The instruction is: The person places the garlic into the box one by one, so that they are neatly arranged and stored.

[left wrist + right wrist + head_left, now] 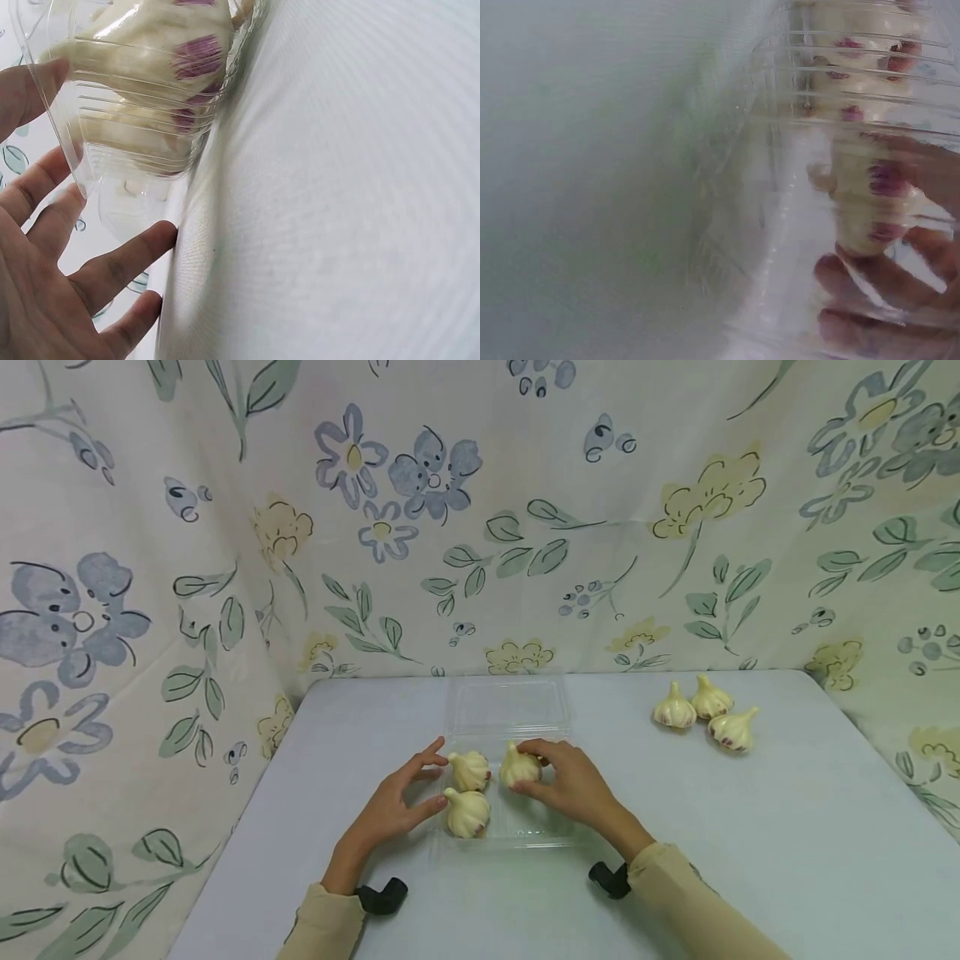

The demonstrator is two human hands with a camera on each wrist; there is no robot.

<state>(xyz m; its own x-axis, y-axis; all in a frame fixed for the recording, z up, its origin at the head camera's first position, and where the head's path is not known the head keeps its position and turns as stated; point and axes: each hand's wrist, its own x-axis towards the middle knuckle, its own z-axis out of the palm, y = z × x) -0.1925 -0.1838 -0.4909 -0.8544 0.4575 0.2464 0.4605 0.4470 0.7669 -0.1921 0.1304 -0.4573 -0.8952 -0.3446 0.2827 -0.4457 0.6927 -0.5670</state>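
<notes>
Right hand (pixel 573 787) pinches round, cream garlic bulb (pixel 519 770) upright within clear plastic box (pixel 536 818), lid (pixel 510 703) toward white tabletop's (pixel 750 835) far edge | left hand (pixel 386 810) spread open, touching box's left rim (pixel 58 124), likely steadying it

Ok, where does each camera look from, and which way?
Head: head-worn, facing forward and down at the clear container and table; left hand, right hand and both sleeves show.
Left wrist: worn there, facing the container's side; left hand shows.
Right wrist: worn there, facing the container; right hand shows through plastic.
Head and right wrist share the garlic bulb that the right hand grips.
</notes>
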